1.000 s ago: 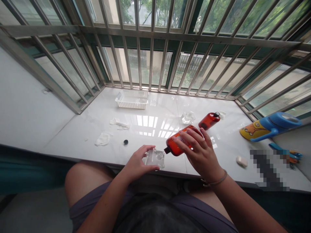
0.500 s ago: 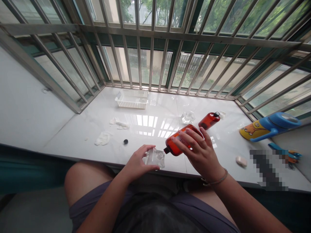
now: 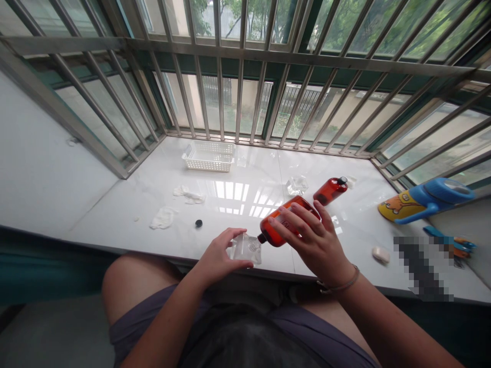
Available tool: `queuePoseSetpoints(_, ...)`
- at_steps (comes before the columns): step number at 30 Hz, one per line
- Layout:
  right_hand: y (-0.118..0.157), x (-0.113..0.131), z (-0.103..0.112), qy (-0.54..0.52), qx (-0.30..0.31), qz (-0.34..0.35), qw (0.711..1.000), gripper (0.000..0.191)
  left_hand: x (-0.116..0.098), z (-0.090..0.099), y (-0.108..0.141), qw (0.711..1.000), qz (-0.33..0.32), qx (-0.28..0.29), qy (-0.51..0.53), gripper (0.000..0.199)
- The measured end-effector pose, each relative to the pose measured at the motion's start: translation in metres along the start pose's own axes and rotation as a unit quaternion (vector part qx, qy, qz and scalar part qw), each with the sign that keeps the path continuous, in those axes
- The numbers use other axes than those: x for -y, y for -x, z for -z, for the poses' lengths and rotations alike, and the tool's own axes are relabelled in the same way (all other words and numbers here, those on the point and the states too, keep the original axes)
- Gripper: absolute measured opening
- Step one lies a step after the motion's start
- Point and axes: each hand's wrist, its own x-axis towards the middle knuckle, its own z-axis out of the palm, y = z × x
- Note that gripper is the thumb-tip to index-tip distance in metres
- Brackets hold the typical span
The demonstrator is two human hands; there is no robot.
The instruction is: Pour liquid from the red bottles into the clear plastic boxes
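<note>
1. Bottle glass or plastic, translucent red-brown with pale lettering on its side: the tilted bottle [image 3: 273, 231] points its black neck down and to the left, above the front part of the glossy white worktop [image 3: 249, 179]. The clear container [image 3: 249, 250] looks squarish and see-through, with ringed ridges on the side facing that neck; it is at the worktop's front edge.

2. Counted: two red-brown bottles, the tilted bottle and the other bottle [image 3: 329, 192] behind it; one small black cap [image 3: 198, 223]; two crumpled white pieces [image 3: 163, 218]; one white perforated basket [image 3: 209, 164]; one blue-and-yellow flask [image 3: 406, 204]; one clear faceted object [image 3: 296, 185].

3. Left hand [image 3: 221, 255]: its grip is partly open, thumb and fingers pinching the clear container from opposite sides.

4. Right hand [image 3: 318, 240]: its grip curves over the tilted bottle, fingers slightly spread on the side; the thumb's contact cannot be made out.

5. Neck and clear container are very close; whether they touch is unclear.
</note>
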Motion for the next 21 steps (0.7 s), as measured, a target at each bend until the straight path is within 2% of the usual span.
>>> queuePoseSetpoints(11,-0.005,-0.002,0.004,0.005,-0.002,0.014,1.0,0.059,0.003,-0.004,-0.003,1.0,-0.008,-0.004,0.019,0.08)
queuePoseSetpoints(16,-0.008,-0.004,0.005,-0.009,0.001,0.004,1.0,0.067,0.001,-0.005,-0.004,0.999,0.002,-0.007,0.036,0.079)
queuePoseSetpoints(21,-0.012,-0.005,0.007,-0.002,-0.015,0.016,1.0,0.059,0.0,-0.006,-0.005,0.998,0.014,-0.008,0.06,0.079)
